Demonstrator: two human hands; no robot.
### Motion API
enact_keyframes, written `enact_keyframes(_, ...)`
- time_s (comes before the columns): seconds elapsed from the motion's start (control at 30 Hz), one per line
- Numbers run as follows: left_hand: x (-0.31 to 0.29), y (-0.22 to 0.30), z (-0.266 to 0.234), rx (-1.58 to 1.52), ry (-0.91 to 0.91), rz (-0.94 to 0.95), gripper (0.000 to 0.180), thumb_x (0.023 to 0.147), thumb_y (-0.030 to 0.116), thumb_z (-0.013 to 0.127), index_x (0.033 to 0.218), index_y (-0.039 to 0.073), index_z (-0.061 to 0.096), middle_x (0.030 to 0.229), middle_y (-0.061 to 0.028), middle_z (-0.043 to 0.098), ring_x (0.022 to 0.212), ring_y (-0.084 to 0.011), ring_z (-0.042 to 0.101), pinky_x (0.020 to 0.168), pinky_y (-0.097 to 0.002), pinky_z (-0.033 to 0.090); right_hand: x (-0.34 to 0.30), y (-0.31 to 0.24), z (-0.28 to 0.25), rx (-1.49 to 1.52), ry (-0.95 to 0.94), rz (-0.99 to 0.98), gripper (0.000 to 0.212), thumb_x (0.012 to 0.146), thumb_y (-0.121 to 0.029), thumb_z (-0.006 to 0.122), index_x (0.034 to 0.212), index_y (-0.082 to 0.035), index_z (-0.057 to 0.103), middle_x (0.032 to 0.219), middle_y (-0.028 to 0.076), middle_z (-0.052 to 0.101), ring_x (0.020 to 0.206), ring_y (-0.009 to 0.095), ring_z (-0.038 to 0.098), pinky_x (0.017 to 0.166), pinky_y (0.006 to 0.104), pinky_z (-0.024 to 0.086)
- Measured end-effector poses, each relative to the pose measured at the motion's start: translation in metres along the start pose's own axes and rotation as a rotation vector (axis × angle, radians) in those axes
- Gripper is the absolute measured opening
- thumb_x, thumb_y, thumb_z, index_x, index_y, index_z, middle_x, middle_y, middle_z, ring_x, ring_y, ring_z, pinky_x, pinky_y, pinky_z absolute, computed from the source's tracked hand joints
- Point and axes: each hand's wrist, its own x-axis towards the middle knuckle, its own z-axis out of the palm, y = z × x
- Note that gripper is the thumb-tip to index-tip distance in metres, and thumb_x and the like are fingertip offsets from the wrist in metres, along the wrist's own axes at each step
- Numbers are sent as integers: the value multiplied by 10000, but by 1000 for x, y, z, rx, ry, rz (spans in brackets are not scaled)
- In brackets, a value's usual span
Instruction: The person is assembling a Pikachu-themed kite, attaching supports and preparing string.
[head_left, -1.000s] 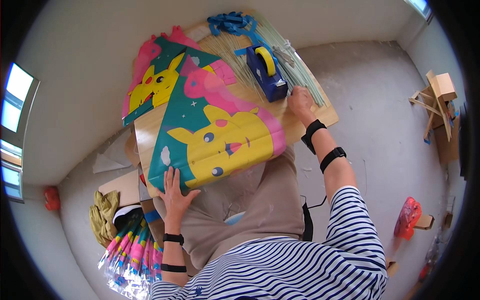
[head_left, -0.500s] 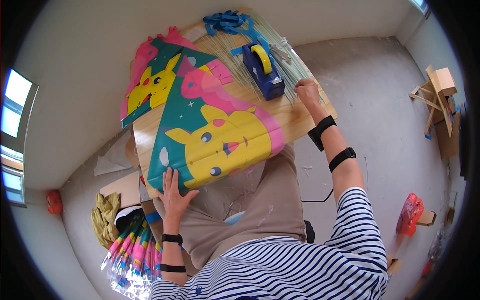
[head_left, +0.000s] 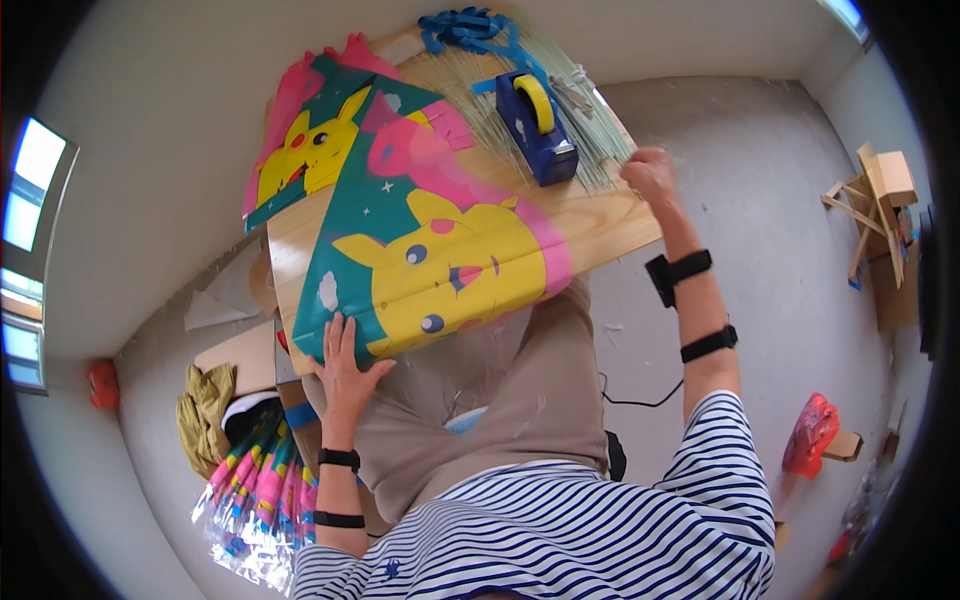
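Note:
A green, pink and yellow printed sheet [head_left: 465, 235] with a cartoon face lies across the near part of the wooden table, overhanging its front edge. My left hand [head_left: 345, 372] rests flat on the sheet's near left corner, fingers spread. At the table's right edge, beside the ends of many thin pale sticks [head_left: 600, 150], my right hand [head_left: 650, 175] is closed; whatever it may hold is hidden. A blue tape dispenser [head_left: 540, 135] with a yellow roll stands left of that hand. Behind the first sheet lies a second printed sheet [head_left: 315, 150].
Blue ribbon strips [head_left: 465, 32] are heaped at the table's far end. On the floor at lower left are bundled wrapped prints [head_left: 265, 490] and an olive cloth [head_left: 205, 415]. A red plastic bag [head_left: 812, 435] and a wooden stand [head_left: 870, 215] are at right.
My right hand has moved right and slightly away from me, past the stick ends to the table's edge. The left hand stays on the sheet's corner.

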Motion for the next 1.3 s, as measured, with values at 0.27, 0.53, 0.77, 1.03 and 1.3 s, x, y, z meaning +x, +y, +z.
enact_keyframes(0.27,2,-5,7,-42,22,-14,924,694,401,837,1469,123,417,1587,-56,303,1479,-275,240,1080,-756,103,-145,11,-111,78,53,-10,94,787,-84,642,783,0,682,654,-17,544,600,74,455,543,256,341)
enact_keyframes(0.53,3,-6,10,-142,66,-38,877,715,402,830,1442,95,448,1580,-72,320,1476,-287,247,1083,-748,105,-221,15,-89,241,66,-5,32,812,-32,663,826,-29,692,674,-49,541,617,27,426,534,196,292)
enact_keyframes(0.77,4,-16,10,-240,376,33,575,776,280,787,1271,65,588,1436,-97,506,1322,-316,453,1079,-636,256,-180,-64,82,29,-164,-676,55,799,-45,655,841,-18,678,777,121,601,754,319,608,665,382,468)
enact_keyframes(1.03,31,20,8,-264,487,315,213,778,82,701,989,69,675,1004,-68,640,1011,-288,563,929,-421,390,-142,-69,165,-168,-211,-940,77,806,-83,634,747,-88,684,765,87,577,736,294,576,675,415,416)
enact_keyframes(1.3,72,81,24,-337,432,511,104,776,100,699,879,106,685,868,-49,601,927,-250,571,885,-405,360,-149,-82,171,-152,-175,-994,61,783,-76,644,743,-100,683,739,77,559,724,283,579,658,393,426)
